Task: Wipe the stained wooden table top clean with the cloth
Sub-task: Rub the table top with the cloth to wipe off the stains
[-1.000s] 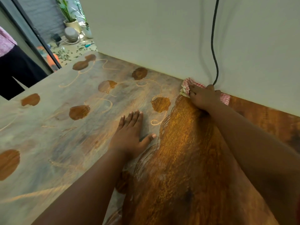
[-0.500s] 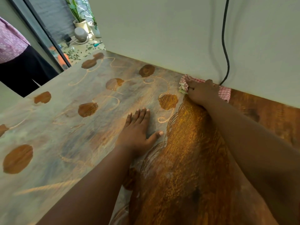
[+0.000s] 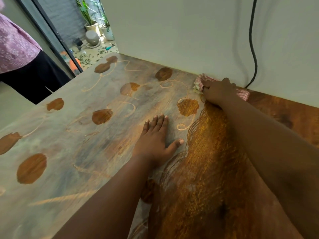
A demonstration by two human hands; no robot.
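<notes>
The wooden table top [image 3: 72, 152] is coated in a pale grey film on its left and middle, broken by brown round patches and thin curly lines. To the right runs a streaked strip of bare orange-brown wood [image 3: 207, 169]. At the far edge against the wall, my right hand [image 3: 219, 91] presses down on a red-and-white checked cloth [image 3: 198, 81], which shows on both sides of the hand. My left hand [image 3: 155, 140] lies flat on the grey film with fingers straight and thumb spread.
A pale wall [image 3: 172, 31] runs along the table's far side, with a black cable [image 3: 252, 49] hanging down it just right of the cloth. A person in a pink top [image 3: 15, 49] stands at the far left. Potted plants [image 3: 91, 23] stand outside the doorway.
The view has shifted slightly, so everything sits a bit further right and lower. My right hand stays on the cloth at the wall; my left hand has not moved on the table.
</notes>
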